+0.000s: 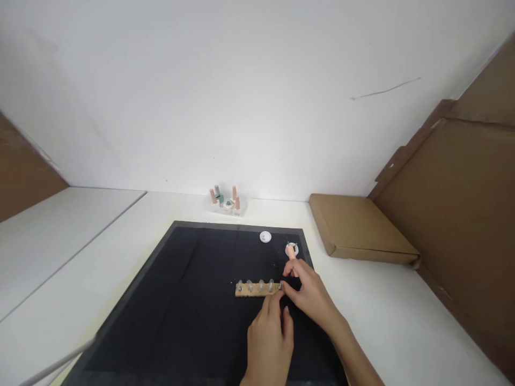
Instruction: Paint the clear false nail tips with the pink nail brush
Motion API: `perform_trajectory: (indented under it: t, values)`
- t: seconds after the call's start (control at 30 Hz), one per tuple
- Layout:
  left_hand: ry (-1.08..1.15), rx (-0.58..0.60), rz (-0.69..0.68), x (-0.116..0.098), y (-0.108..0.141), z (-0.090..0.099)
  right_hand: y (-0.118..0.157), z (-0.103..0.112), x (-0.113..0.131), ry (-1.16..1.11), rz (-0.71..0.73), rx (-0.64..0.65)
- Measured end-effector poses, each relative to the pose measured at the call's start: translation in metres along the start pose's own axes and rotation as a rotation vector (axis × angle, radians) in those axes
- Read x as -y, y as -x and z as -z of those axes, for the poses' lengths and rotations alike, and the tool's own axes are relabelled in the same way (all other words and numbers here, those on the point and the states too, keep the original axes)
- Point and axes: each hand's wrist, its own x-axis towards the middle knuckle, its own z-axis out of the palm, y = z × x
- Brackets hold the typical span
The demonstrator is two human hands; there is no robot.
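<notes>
The black mat (169,300) lies open along its left side and near edge — only two small white caps (265,236) crowd its far right corner; a cardboard box (358,230) blocks the table's right edge.

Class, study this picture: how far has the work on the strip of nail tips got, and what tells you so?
Set out already: a wooden strip with five clear nail tips lies on the black mat. In hand: the right hand holds a peach brush cap at the strip's right end, which the left hand steadies. Left: the other tips look unpainted, though they are small; more bottles wait behind.
</notes>
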Motion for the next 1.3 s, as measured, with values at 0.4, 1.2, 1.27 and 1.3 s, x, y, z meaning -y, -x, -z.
perform_trajectory:
  t: [0.4, 1.2, 1.27, 1.3]
  values:
    - [0.074, -0.191, -0.052, 0.015, 0.001, 0.014, 0.002, 0.002, -0.008, -0.039, -0.072, 0.026]
    - [-0.059, 0.343, -0.08, 0.04, -0.06, 0.07, 0.025, 0.018, -0.011, -0.022, 0.052, -0.021]
    - [-0.072, 0.352, -0.093, 0.042, -0.061, 0.069, 0.025, 0.017, -0.011, -0.026, 0.057, -0.015]
    - [-0.077, 0.355, -0.099, 0.042, -0.061, 0.069, 0.026, 0.017, -0.01, -0.028, 0.058, -0.009]
